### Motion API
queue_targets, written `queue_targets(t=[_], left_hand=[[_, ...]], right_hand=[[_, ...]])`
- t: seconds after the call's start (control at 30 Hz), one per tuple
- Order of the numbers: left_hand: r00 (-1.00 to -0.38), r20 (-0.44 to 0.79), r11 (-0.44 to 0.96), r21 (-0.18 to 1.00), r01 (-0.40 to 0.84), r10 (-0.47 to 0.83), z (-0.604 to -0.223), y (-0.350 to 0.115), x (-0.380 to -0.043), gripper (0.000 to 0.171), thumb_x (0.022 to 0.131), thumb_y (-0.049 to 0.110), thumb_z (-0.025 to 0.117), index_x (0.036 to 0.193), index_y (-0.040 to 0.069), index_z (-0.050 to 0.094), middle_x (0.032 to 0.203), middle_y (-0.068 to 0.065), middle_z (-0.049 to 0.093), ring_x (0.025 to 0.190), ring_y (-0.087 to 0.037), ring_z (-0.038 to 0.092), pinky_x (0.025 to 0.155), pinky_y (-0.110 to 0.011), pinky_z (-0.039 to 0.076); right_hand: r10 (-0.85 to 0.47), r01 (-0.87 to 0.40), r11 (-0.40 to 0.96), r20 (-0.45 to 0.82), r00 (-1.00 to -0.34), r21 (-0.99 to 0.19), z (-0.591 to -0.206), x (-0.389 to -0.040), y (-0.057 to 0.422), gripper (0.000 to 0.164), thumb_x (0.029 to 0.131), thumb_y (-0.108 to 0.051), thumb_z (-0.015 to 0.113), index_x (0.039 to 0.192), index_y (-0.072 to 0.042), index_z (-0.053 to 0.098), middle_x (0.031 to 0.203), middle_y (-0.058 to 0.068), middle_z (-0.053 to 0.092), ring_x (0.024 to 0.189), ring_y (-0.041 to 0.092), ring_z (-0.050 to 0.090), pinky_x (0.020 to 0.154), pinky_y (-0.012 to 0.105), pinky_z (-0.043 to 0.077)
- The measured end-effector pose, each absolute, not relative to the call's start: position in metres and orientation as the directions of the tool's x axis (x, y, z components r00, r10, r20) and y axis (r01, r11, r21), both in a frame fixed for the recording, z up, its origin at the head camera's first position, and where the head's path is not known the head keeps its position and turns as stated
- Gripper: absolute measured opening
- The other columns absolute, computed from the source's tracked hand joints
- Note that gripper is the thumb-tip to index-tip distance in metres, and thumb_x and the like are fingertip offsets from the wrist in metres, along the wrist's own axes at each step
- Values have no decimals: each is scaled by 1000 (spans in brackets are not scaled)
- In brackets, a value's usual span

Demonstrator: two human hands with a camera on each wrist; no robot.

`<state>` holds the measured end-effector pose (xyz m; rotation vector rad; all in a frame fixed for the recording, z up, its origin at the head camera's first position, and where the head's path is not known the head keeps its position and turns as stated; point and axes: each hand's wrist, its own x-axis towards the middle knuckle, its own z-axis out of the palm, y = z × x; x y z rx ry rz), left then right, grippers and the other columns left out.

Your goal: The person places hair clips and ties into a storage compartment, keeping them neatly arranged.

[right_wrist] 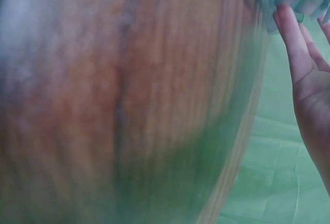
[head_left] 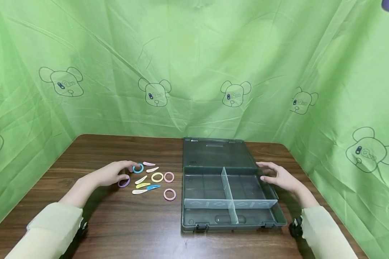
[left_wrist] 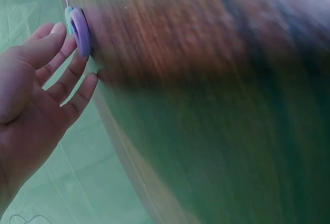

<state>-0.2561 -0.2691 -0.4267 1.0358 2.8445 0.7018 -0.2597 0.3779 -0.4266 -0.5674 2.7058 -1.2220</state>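
Box (head_left: pixel 236 227): smooth smoky plastic; dividers (head_left: pixel 207 203), translucent plastic. Table (head_left: pixel 133 223): semi-gloss wood grain. Backdrop (head_left: pixel 194 43): creased, sheeny cloth. My sleeves (head_left: pixel 55 219): matt cloth.

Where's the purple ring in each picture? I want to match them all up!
Head: the purple ring is left of the middle, in the lower half; it's the leftmost ring.
Left wrist: the purple ring is up near the top left, seen at a slant.
Right wrist: it isn't in this picture.
Shared landmark: the brown table, with green cloth past its edge, shows in all three.
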Motion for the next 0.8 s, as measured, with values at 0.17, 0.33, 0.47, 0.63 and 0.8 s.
queue_targets(t=[0.17,0.33,0.47,0.63,0.8], left_hand=[[-790,105,679,451,579,604,-427,-267,-260,36,85,-2,63,118,10,57,98,-6,61,92,-24,59,77,-41,46],[-803,70,678,494,544,592,-430,-264,-265,28,85,0,64,111,11,60,92,-3,60,85,-18,56,73,-36,46],[-806,47,678,512,527,591,-432,-267,-270,18,86,4,64,102,12,62,85,3,60,80,-10,54,72,-31,45],[-794,42,656,538,530,607,-431,-274,-271,13,83,6,68,95,12,65,82,4,61,77,-7,54,70,-28,45],[-792,51,642,554,530,609,-431,-277,-269,15,78,5,71,91,11,66,80,1,61,76,-8,54,68,-27,45]], right_hand=[[-375,-189,575,-51,-925,-796,-428,-259,381,55,90,-20,64,140,-13,42,139,24,42,106,27,59,75,36,53],[-364,-111,552,-119,-924,-826,-430,-259,386,55,91,-23,62,141,-18,41,138,23,40,106,23,59,81,38,52],[-388,-91,527,-144,-910,-845,-429,-258,390,57,92,-23,61,144,-20,38,139,25,38,110,27,57,82,38,50],[-420,-61,504,-183,-889,-862,-429,-257,392,58,93,-22,58,146,-21,34,142,25,34,120,32,49,83,40,48],[-432,-23,492,-222,-874,-870,-430,-256,394,57,95,-20,55,147,-21,31,147,25,27,127,37,41,85,40,47]])
